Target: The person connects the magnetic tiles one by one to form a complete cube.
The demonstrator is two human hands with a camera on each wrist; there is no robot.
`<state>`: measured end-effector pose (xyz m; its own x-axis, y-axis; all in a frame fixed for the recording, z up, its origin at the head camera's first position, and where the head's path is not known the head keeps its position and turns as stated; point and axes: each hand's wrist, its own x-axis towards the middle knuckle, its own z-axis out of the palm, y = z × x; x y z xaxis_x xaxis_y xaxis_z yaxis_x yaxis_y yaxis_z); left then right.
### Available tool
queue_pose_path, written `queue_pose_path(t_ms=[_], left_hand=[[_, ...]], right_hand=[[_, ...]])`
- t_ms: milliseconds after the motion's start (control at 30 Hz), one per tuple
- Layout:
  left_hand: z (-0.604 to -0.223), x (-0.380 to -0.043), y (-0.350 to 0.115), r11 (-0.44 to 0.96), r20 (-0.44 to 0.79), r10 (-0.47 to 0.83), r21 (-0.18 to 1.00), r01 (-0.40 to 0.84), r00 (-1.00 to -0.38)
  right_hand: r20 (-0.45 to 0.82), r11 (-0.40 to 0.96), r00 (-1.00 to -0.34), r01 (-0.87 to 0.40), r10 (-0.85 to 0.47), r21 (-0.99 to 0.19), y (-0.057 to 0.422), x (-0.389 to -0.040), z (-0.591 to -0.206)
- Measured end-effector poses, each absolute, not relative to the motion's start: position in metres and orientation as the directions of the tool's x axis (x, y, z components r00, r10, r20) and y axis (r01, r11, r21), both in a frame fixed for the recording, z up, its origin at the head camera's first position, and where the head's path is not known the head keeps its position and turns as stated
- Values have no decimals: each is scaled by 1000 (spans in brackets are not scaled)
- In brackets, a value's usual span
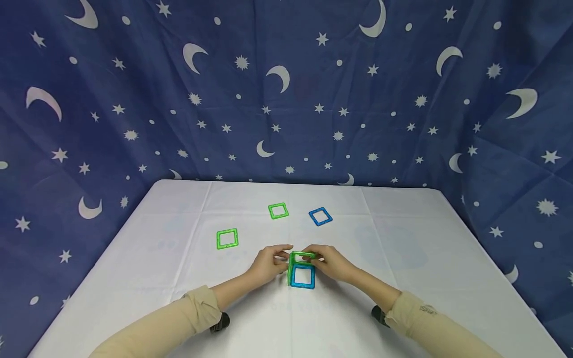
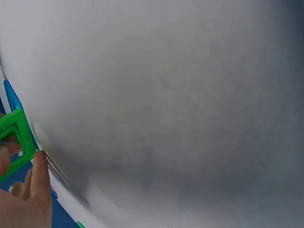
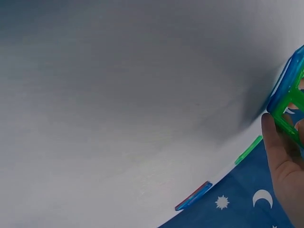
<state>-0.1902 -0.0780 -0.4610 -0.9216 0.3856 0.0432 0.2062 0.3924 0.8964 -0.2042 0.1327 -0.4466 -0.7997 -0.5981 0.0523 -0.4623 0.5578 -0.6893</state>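
A blue square magnetic tile (image 1: 303, 286) lies on the table in front of me, with an open middle. Two green square magnetic tiles stand at its edges: a left green tile (image 1: 290, 272) along the left side and a back green tile (image 1: 304, 253) along the far side. My left hand (image 1: 267, 266) holds the left green tile, its index finger touching a corner in the left wrist view. With thumb and fingers, my right hand (image 1: 331, 262) pinches the back green tile near its right end. Fingertips behind the tiles are partly hidden.
Farther back on the white table (image 1: 188, 268) lie a green square tile (image 1: 227, 245), another green one (image 1: 278, 217) and a blue one (image 1: 321, 223). A dark blue curtain (image 1: 304, 149) with moons and stars hangs behind the table.
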Motion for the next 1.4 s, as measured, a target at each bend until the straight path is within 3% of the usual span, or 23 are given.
queue_pose_path(t_ms=[200,567,767,1400], left_hand=[[-463,-191,-80,426,120,374,859,285,-920],[-462,-185,-89,393,116,330,886,248,-937],[-461,-180,-96,406,102,327,883,237,-940],[-460,-170,-111,422,128,332,866,268,-935]], right_hand=[[53,528,-785,-463,-617,-712,124,-208,-445],[17,509,-742,-476,-670,-717,122,-218,-440],[26,515,-714,-529,-700,-674,126,-230,-437],[46,599,-726,-600,-686,-530,114,-267,-433]])
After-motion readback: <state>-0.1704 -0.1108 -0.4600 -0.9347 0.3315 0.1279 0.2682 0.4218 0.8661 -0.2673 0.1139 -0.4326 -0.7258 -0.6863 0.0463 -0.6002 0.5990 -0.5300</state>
